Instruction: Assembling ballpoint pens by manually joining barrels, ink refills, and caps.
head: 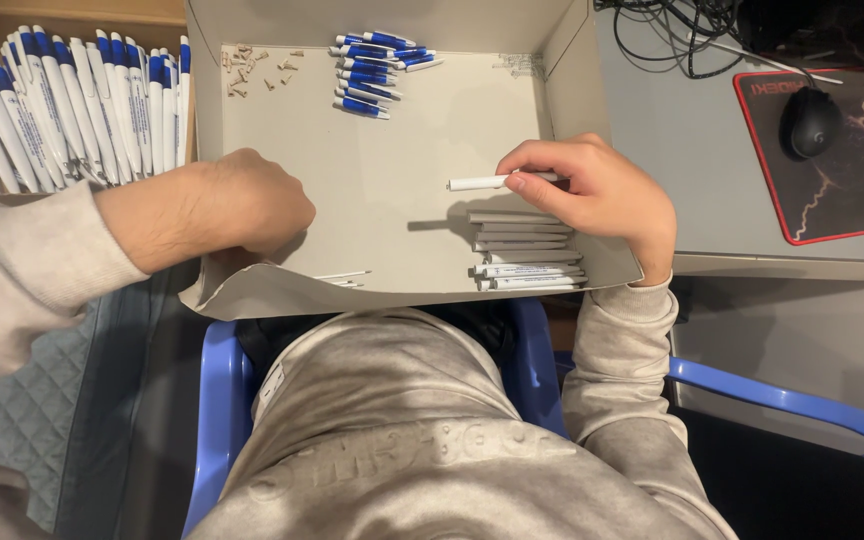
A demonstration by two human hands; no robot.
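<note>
My right hand [602, 192] grips a white pen barrel [476, 183] and holds it level above a row of white barrels [527, 252] lying in the right part of a shallow cardboard box [392, 180]. My left hand [244, 203] is curled with its fingers down near the box's front left corner, close to some thin white refills [344, 277]; what it holds is hidden. At the back of the box lie several blue-and-white pen parts [372, 72] and small tan pieces [250, 70].
A second box at the left holds many assembled blue-and-white pens [62, 100]. On the grey desk to the right are a black mouse [809, 122] on a red-edged mat [852, 200] and cables [672, 30]. I sit on a blue chair [782, 400].
</note>
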